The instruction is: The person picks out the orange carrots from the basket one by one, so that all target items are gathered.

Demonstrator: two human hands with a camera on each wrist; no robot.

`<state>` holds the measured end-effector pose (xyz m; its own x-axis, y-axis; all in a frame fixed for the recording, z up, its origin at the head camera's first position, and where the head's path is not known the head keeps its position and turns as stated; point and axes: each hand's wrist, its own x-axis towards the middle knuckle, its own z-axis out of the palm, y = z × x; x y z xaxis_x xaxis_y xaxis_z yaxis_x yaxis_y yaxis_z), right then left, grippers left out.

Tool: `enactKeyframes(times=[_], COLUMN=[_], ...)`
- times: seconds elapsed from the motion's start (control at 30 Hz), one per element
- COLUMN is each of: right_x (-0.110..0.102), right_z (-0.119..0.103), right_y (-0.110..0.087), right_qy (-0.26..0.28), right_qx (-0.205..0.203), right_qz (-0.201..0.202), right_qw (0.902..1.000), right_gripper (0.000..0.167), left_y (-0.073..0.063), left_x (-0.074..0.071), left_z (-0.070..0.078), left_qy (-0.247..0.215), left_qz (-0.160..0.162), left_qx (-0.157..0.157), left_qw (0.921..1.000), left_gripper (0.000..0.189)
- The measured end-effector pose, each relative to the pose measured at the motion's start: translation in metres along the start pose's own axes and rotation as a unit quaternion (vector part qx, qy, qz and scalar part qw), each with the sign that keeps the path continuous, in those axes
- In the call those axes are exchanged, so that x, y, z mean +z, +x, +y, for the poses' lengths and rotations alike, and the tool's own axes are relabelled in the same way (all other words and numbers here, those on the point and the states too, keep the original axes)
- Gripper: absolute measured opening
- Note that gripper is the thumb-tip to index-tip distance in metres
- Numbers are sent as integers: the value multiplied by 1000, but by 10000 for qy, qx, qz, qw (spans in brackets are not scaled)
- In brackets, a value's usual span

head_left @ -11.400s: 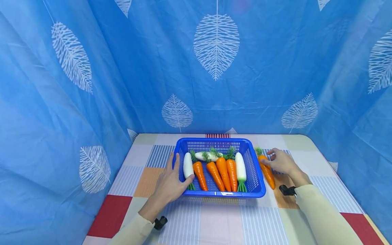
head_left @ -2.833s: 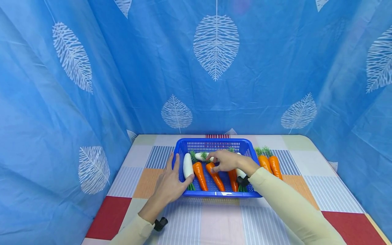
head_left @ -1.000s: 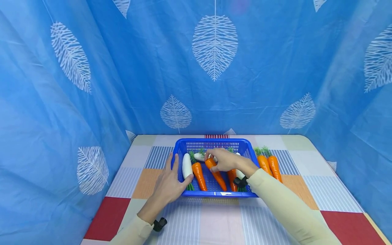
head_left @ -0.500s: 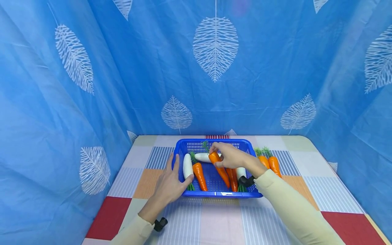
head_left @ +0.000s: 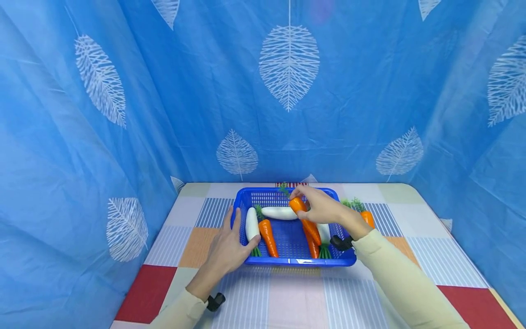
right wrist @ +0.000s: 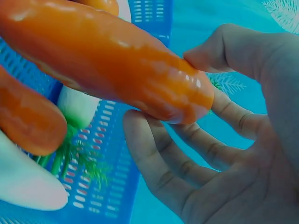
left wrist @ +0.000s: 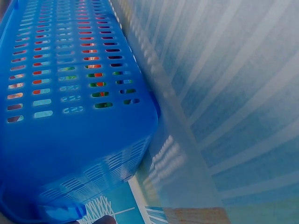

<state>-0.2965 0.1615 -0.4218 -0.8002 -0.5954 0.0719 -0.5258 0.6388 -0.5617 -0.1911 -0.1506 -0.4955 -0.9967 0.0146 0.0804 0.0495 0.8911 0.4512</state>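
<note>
My right hand (head_left: 322,205) pinches an orange carrot (head_left: 310,230) near its leafy end, fingertips and thumb on either side. The carrot slants over the right half of the blue basket (head_left: 302,262), above another carrot (head_left: 311,249). In the right wrist view, the held carrot (right wrist: 117,60) is large and close, its thick end between thumb and fingers. My left hand (head_left: 230,244) rests on the basket's left rim with long, straight fingers and the thumb at the front corner. Beside it inside lie a white radish (head_left: 252,224) and a carrot (head_left: 268,238).
A second white radish (head_left: 280,213) lies along the basket's back, and a third radish (head_left: 324,235) at its right side. Outside, to the right, a carrot (head_left: 367,219) shows, with more leafy tops partly behind the right arm. A checked cloth (head_left: 296,297) covers the table.
My right hand has lifted the carrot off the basket floor and moved it right. Earlier, a second carrot came to lie outside on the right. The left hand stays put.
</note>
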Motion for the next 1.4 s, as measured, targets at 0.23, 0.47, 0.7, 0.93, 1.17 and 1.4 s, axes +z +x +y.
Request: enactKeyframes(times=[0.23,0.47,0.7,0.93,1.17,1.4], right_x=[-12,-20,-30,-40,-50,-59], right_z=[7,20,31,40,47,53], right_y=[-10,-21,-32,-44,-55,-65], right_qy=[41,-197,-122,-107,34,14], right_qx=[117,327,439,615,803,949], right_qz=[177,355,378,429,481,604], right_qw=[9998,9986,9982,9971,9956,9936], right_gripper=[44,46,48,49,52,54], left_y=[-1,0,0,0,1,0], left_x=[1,1,2,2,2,1], left_z=[0,0,1,1,0,1], left_qy=[4,0,-27,-85,-41,-24], left_qz=[-11,-32,-25,18,31,6], left_qx=[23,44,49,48,47,56], left_qw=[10000,10000,10000,10000,10000,10000], left_gripper=[112,112,112,110,109,110])
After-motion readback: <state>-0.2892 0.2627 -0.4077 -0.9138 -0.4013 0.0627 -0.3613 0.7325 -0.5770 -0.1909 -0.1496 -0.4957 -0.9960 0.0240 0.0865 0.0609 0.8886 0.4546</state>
